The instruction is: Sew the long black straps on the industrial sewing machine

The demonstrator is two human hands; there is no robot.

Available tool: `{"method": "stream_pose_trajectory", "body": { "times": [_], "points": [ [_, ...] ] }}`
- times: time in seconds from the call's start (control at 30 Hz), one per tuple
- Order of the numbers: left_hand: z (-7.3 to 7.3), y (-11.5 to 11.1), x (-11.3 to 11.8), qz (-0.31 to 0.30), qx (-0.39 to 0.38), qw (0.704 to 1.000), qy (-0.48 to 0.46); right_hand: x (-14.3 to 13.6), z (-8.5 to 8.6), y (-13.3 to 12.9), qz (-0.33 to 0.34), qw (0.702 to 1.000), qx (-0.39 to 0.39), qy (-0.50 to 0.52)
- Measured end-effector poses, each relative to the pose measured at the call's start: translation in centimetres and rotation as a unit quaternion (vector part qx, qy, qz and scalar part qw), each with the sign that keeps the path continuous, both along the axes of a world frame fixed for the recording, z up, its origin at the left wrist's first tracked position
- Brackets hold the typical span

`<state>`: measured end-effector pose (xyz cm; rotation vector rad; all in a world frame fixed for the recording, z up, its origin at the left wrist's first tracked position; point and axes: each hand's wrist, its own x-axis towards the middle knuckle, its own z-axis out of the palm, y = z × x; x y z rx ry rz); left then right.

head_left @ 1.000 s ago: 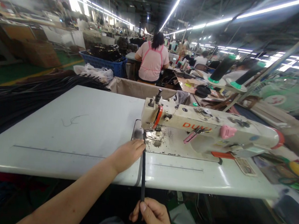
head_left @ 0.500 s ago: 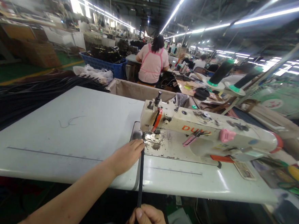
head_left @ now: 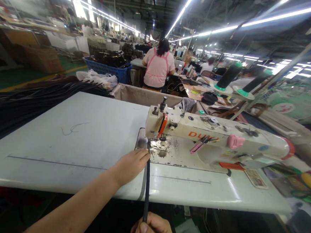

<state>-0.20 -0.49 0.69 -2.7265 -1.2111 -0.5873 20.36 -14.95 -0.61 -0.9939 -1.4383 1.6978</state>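
A narrow black strap (head_left: pixel 147 187) runs from the needle area of the white sewing machine (head_left: pixel 181 127) down over the table's front edge. My left hand (head_left: pixel 134 164) lies by the machine's metal plate, its fingertips closed on the strap close to the presser foot. Below the table edge, my right hand (head_left: pixel 154 230) pinches the strap between thumb and fingers. Small pink-handled snips (head_left: pixel 198 145) rest against the machine's body.
Loose thread (head_left: pixel 74 128) lies on the white tabletop (head_left: pixel 49 141). Many black straps (head_left: pixel 39 96) are heaped at the left. Behind the machine are a fabric-lined bin (head_left: pixel 135 95), a blue basket (head_left: pixel 108 69) and a seated person (head_left: pixel 159 65). Thread cones (head_left: pixel 229 77) stand at right.
My left hand has shifted very slightly down, still at the strap. The strap between my hands now bows a little to the right. My right hand keeps its pinch.
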Motion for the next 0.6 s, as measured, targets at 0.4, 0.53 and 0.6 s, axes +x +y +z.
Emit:
{"method": "stream_pose_trajectory", "body": {
  "times": [0.4,0.53,0.6],
  "points": [
    [0.1,-0.1,0.0,-0.009,0.008,1.0,-0.016,-0.5,0.5,0.4,-0.086,0.995,-0.034,-0.032],
    [0.0,-0.1,-0.1,-0.004,0.016,1.0,-0.006,-0.9,-0.3,0.1,-0.133,0.989,-0.044,-0.042],
    [0.0,0.0,-0.1,-0.004,0.017,1.0,-0.003,-1.1,-0.5,0.1,-0.144,0.988,-0.039,-0.046]
  ]
}}
